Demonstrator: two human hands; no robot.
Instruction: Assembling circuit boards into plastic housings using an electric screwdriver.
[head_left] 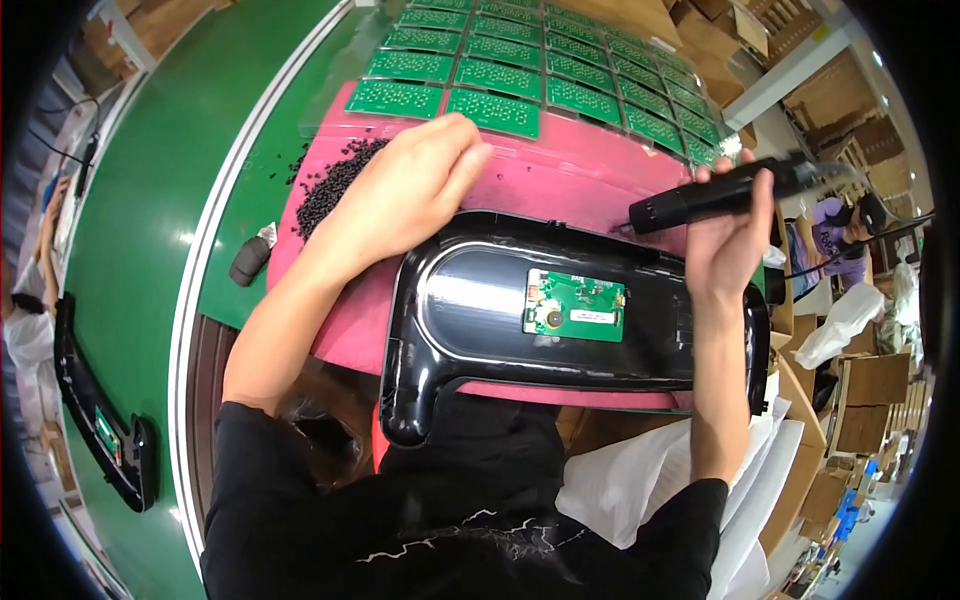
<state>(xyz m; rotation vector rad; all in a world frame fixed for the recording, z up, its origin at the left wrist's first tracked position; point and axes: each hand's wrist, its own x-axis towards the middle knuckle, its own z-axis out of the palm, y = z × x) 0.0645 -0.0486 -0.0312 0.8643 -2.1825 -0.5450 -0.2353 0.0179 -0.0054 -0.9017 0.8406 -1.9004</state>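
A glossy black plastic housing (470, 350) lies in front of me on a pink mat (345, 335), its broad curved end to the left. A green circuit board (580, 290) sits inside it, near the middle. My right hand (735, 240) holds a black electric screwdriver (670, 208) almost level above the far right edge of the housing, tip pointing left. Beyond the housing's far left edge, my left hand (415, 185) is closed, fingers curled in. Whatever those fingers may hold is hidden. Beside that hand spreads a heap of small black pieces, apparently screws (330, 190).
Rows of green circuit boards (495, 75) lie in a clear tray at the back. A small dark object (250, 260) rests left of the mat. Another black housing (105, 420) with a board lies on the green surface (130, 250) at far left. A person (840, 235) is at right.
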